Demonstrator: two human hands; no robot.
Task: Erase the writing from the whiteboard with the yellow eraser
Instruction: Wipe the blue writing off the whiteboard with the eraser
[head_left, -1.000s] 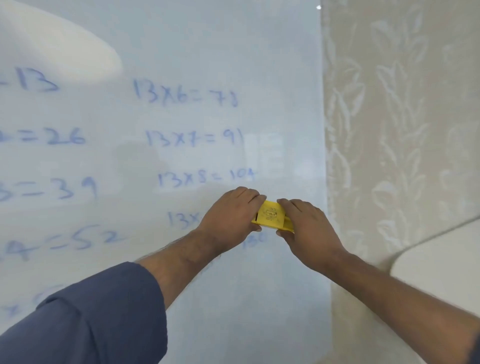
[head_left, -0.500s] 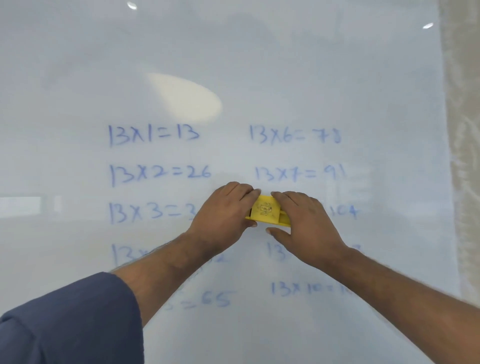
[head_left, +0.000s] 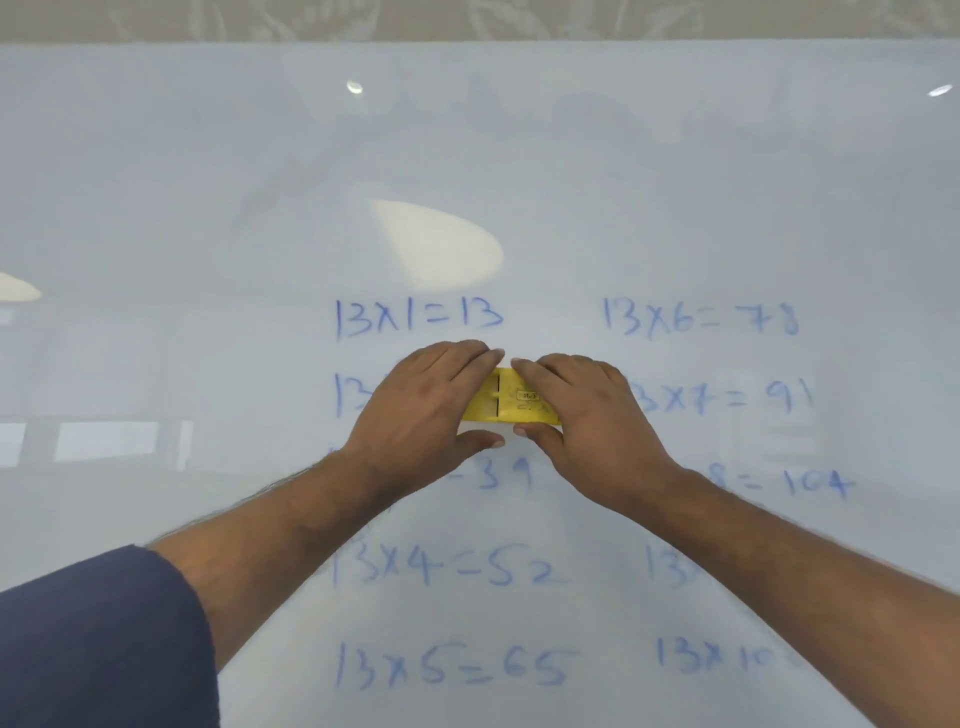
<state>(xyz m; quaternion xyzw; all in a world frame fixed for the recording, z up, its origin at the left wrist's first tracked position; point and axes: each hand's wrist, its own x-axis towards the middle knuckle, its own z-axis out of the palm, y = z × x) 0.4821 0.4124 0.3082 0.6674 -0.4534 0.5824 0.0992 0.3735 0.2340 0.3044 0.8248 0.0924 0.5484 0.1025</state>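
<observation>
Yellow eraser (head_left: 511, 402) sits pressed flat against the whiteboard (head_left: 519, 171), gripped at both ends. The left hand (head_left: 423, 415) has its fingers curled over the top edge and its thumb under the bottom edge; the right hand (head_left: 582, 421) grasps the opposite end the same way. Only the middle of the eraser shows between them.

Compared with one second ago, the eraser has travelled up and leftward across the board: it was then at the lower right column, near the 13x9 row, and it now lies between the two columns at the level of the second row. The view has also risen, so the wallpaper (head_left: 467, 18) now appears above the top edge of the board. The blue writing (head_left: 418, 318) remains legible in every row that the hands do not hide. Judgement: this is repositioning toward the top of the table, not wiping, and the erasing is hardly begun.

Surroundings: a light reflection (head_left: 436, 244) lies on the board above the first row; a dark blue sleeve (head_left: 98, 644) covers the left upper arm. Nothing stands between the eraser and the rows. The forearms hide parts of rows two, three, eight and nine, so their state cannot be told. Glare may mask faint residue after a pass.
</observation>
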